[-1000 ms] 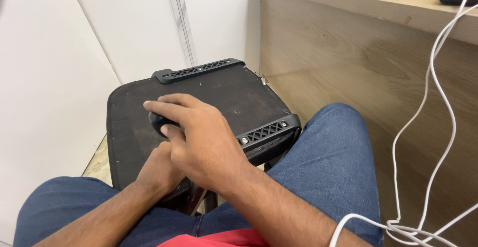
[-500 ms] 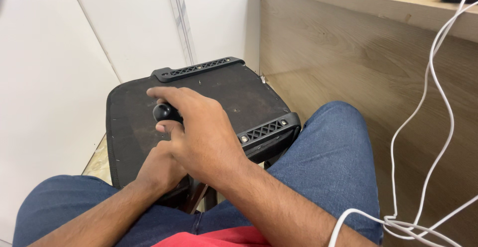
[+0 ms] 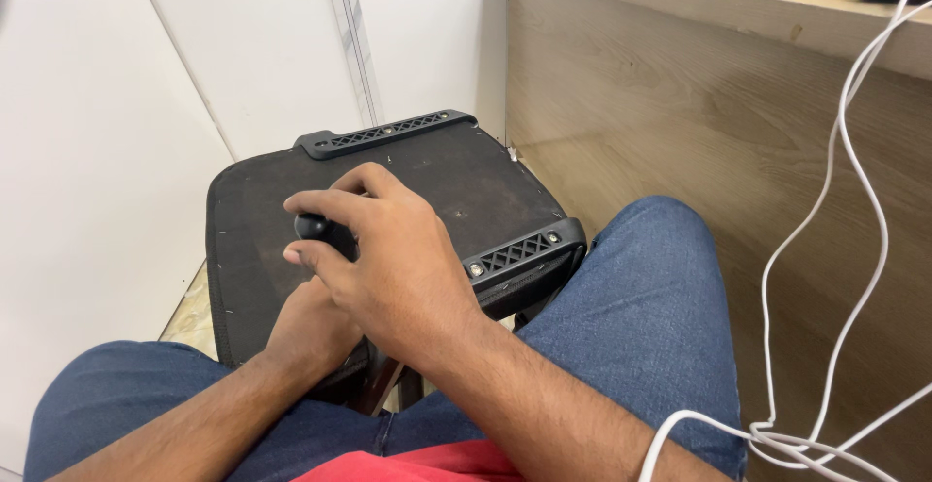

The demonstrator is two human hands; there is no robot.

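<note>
A black padded seat (image 3: 447, 176) with ribbed plastic edges stands in front of my knees. My right hand (image 3: 388, 259) rests on top of it, fingers curled around a small round black object (image 3: 316, 228). My left hand (image 3: 306, 332) lies beneath the right hand with its back showing. Its fingers are hidden, so whether it holds anything is unclear. Both forearms come in from the bottom of the view, over my blue jeans (image 3: 641, 317).
A wooden desk side panel (image 3: 680, 123) rises on the right. White cables (image 3: 845, 249) hang from the desk top and loop near my right thigh. White wall panels (image 3: 116, 132) close off the left and back. A strip of floor (image 3: 189, 312) shows left of the seat.
My right hand's fingers shifted slightly on the black object, which lifted a little and then settled back. The left hand and the seat have stayed in place.
</note>
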